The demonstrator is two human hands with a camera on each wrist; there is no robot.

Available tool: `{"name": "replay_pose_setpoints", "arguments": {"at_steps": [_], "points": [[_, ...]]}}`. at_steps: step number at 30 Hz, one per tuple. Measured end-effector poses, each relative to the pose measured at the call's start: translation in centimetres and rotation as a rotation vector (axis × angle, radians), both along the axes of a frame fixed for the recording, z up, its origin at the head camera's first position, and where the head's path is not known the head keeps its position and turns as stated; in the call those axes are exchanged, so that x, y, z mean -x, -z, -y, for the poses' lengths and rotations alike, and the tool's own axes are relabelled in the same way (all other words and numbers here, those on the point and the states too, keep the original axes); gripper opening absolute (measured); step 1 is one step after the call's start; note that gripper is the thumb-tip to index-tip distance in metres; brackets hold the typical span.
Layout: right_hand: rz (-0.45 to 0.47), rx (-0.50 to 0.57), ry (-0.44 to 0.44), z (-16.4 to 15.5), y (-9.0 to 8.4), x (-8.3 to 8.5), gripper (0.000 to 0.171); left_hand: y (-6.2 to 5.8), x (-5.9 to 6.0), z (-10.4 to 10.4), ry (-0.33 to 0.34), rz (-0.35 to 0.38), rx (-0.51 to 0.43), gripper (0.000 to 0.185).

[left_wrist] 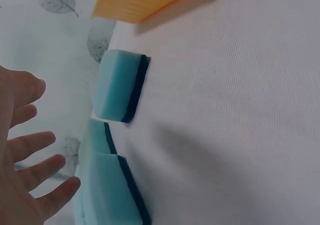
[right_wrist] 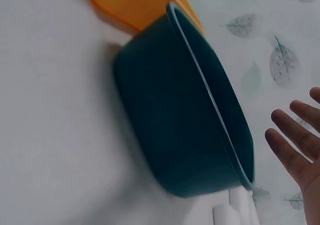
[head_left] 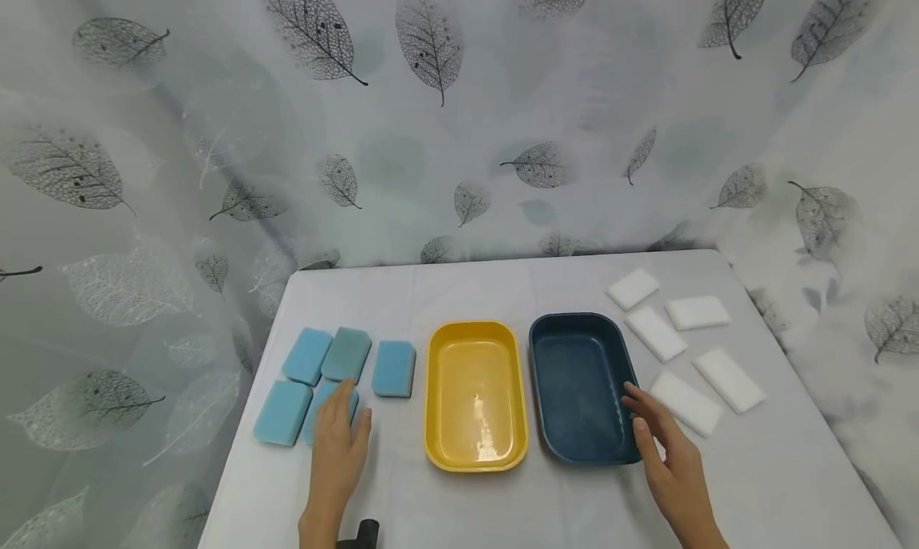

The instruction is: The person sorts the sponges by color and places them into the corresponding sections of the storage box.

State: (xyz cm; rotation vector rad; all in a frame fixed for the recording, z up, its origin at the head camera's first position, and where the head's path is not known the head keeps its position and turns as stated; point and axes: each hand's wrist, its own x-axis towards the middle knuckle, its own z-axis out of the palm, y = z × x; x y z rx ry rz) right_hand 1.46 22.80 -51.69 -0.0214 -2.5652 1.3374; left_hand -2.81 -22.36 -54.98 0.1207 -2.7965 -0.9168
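Five blue sponges (head_left: 337, 377) sit bunched at the table's (head_left: 790, 485) left edge, and the left hand (head_left: 337, 449) lies flat over the front one, fingers straight and slightly spread, gripping nothing, probably just reaching for it. Two trays stand side by side mid-table, one yellow tray (head_left: 475, 393) then one dark blue tray (head_left: 581, 385), both empty, likely set as sorting bins per colour. The right hand (head_left: 668, 457) is open, its fingertips (head_left: 632, 393) at the blue tray's right rim, next to five white sponges (head_left: 685, 349) scattered loose on the right.
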Motion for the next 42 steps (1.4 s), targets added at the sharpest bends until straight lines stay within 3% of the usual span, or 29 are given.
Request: {"name": "replay_pose_setpoints", "arguments": {"at_steps": [7, 17, 19, 24, 26, 32, 38, 42], "points": [[-0.003, 0.127, -0.165, 2.2, -0.3, -0.5, 0.049, 1.3, 1.1, -1.1, 0.029, -0.030, -0.090, 0.065], [0.109, 0.276, -0.350, 5.8, 0.5, -1.4, 0.045, 2.6, 2.1, -2.7, 0.075, -0.056, -0.051, 0.077], [0.190, 0.273, -0.361, 6.5, 0.6, -1.5, 0.044, 2.7, 2.3, -2.9, 0.071, -0.061, -0.054, 0.078], [0.505, 0.251, -0.375, 8.1, 0.6, -1.9, 0.060, 3.5, 2.5, -3.2, 0.052, -0.067, -0.019, 0.080], [0.565, 0.210, -0.403, 8.5, 0.8, -1.9, 0.068, 3.8, 2.6, -3.3, 0.051, -0.073, -0.007, 0.081], [0.581, 0.117, -0.449, 9.4, 2.7, -1.7, 0.075, 4.2, 2.7, -3.4, 0.041, -0.057, 0.003, 0.082], [0.582, 0.205, -0.402, 10.5, 4.2, -1.3, 0.079, 4.6, 3.2, -3.8, 0.004, -0.021, 0.021, 0.081], [0.493, 0.313, -0.374, 11.3, 4.8, -1.0, 0.078, 4.8, 3.5, -4.1, -0.039, -0.035, 0.038, 0.081]]}}
